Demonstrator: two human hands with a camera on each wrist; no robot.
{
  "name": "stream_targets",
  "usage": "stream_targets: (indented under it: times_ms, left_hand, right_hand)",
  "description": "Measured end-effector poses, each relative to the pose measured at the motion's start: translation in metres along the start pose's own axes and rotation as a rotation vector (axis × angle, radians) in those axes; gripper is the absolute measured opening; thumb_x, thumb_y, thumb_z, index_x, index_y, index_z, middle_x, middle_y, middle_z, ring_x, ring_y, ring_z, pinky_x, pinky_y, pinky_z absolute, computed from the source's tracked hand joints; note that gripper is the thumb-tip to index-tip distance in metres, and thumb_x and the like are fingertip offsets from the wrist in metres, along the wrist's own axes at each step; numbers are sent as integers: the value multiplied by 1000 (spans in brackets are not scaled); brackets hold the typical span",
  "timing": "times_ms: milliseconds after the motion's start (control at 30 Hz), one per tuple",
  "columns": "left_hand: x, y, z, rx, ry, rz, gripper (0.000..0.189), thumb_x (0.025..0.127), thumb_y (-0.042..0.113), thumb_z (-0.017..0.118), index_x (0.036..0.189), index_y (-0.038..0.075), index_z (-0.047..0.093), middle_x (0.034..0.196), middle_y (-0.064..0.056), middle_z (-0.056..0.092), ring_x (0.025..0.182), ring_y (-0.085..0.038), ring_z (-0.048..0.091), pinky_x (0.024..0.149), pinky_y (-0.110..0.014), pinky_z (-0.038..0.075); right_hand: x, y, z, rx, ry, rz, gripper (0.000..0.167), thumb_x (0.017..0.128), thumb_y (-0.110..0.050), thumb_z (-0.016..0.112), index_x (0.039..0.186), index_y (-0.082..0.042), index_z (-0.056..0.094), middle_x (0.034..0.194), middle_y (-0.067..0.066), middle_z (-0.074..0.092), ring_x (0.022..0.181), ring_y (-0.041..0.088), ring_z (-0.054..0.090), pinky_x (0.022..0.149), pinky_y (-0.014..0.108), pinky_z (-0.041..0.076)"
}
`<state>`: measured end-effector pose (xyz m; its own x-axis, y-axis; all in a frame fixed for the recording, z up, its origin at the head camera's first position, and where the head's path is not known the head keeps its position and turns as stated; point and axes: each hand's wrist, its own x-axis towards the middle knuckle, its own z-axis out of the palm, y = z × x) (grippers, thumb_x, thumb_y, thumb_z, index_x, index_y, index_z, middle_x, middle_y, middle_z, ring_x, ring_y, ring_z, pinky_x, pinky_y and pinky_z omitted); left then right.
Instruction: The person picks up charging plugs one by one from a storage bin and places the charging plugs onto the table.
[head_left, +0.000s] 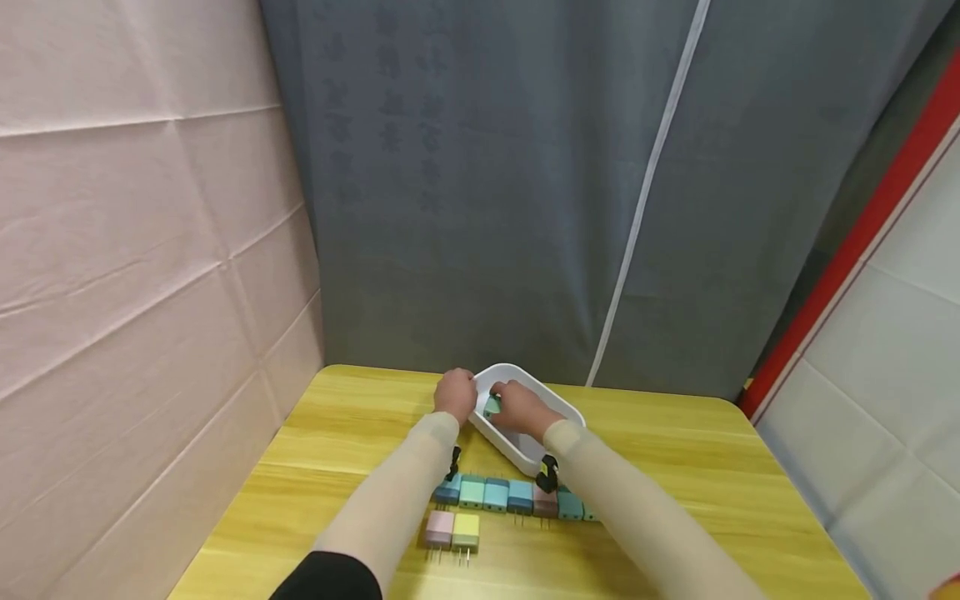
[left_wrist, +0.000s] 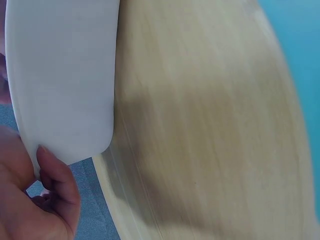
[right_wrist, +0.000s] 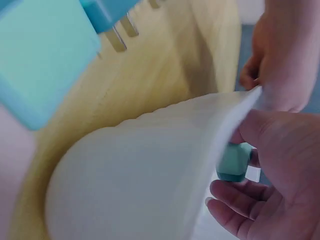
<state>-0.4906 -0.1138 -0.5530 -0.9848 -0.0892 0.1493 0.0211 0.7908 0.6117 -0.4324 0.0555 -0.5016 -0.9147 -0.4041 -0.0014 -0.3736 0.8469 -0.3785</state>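
Observation:
My left hand [head_left: 455,393] pinches the far left corner of a white plastic bin [left_wrist: 65,75], thumb and fingers over its rim. In the left wrist view the bin hangs tilted above the table. Reaching into the bin, my right hand [head_left: 525,410] holds a small green plug-in charger [right_wrist: 234,160] between thumb and fingers. Most of that charger's far side is hidden by the hand and the bin wall. Below the bin lies a row of chargers [head_left: 495,495] in blue, green and brownish pink, their metal prongs pointing toward me.
Nearer to me, a pink charger [head_left: 439,529] and a yellow charger [head_left: 466,529] lie side by side on the yellow wood-grain table [head_left: 352,467]. A grey curtain [head_left: 465,208] hangs behind the table's far edge. My right forearm covers the right end of the row.

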Motion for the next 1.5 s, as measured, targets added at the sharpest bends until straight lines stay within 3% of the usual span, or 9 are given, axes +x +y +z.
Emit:
stream_targets:
  times_ms: [100, 167, 367, 500, 733, 933, 1167, 1500]
  left_hand:
    - [-2, 3, -4, 12, 9, 11, 21, 109, 14, 68, 110, 1, 84, 104, -15, 79, 94, -34, 76, 88, -52, 66]
    - [-11, 12, -16, 7, 7, -4, 21, 110, 13, 67, 110, 0, 84, 105, -16, 79, 95, -34, 76, 91, -53, 65]
    - [-19, 18, -22, 26, 19, -13, 22, 110, 12, 67, 111, 0, 84, 105, -16, 78, 97, -34, 74, 96, -55, 64]
    - [-21, 17, -21, 9, 11, -20, 22, 111, 14, 67, 114, 0, 84, 108, -17, 78, 97, -33, 74, 94, -52, 65]
    - [-16, 11, -25, 23, 30, -9, 23, 111, 15, 67, 115, 1, 84, 109, -15, 80, 94, -31, 76, 89, -49, 67]
    - [-15, 8, -24, 1, 22, -53, 23, 111, 16, 67, 117, 1, 84, 111, -15, 80, 97, -32, 76, 93, -50, 66]
    - [-16, 7, -23, 0, 28, -51, 23, 111, 14, 66, 118, 1, 84, 112, -16, 81, 99, -33, 77, 94, -51, 65]
    - [-15, 9, -25, -20, 25, -48, 24, 111, 14, 66, 122, 1, 83, 117, -17, 80, 104, -34, 77, 95, -51, 65]
  right_hand:
    - [-11, 0, -5, 24, 41, -18, 55, 95, -25, 90, 141, -5, 69, 113, 7, 67, 93, 20, 60, 95, 41, 60]
    - [-19, -1, -7, 39, 74, -35, 54, 95, -27, 90, 141, -6, 69, 114, 7, 66, 93, 18, 59, 92, 39, 59]
    - [-50, -5, -10, 93, 175, -78, 54, 94, -26, 91, 140, -8, 68, 112, 4, 63, 91, 16, 58, 85, 37, 58]
    - [-76, -9, -10, 112, 185, -125, 53, 94, -25, 90, 141, -11, 68, 114, 2, 63, 93, 15, 59, 84, 37, 59]
    - [-118, -26, -2, 138, 147, -257, 50, 95, -22, 89, 139, -11, 70, 112, -3, 60, 98, 18, 59, 83, 38, 56]
    - [-144, -35, 18, 43, 124, -343, 52, 92, -26, 90, 138, -14, 71, 112, -5, 59, 97, 10, 53, 83, 32, 55]
    - [-167, -36, 38, 52, 30, -304, 54, 93, -28, 89, 142, -16, 71, 113, -8, 55, 94, 6, 51, 83, 28, 54]
    - [-173, -39, 52, 7, -21, -284, 49, 95, -35, 89, 138, -20, 73, 111, -12, 54, 97, 5, 50, 83, 28, 53]
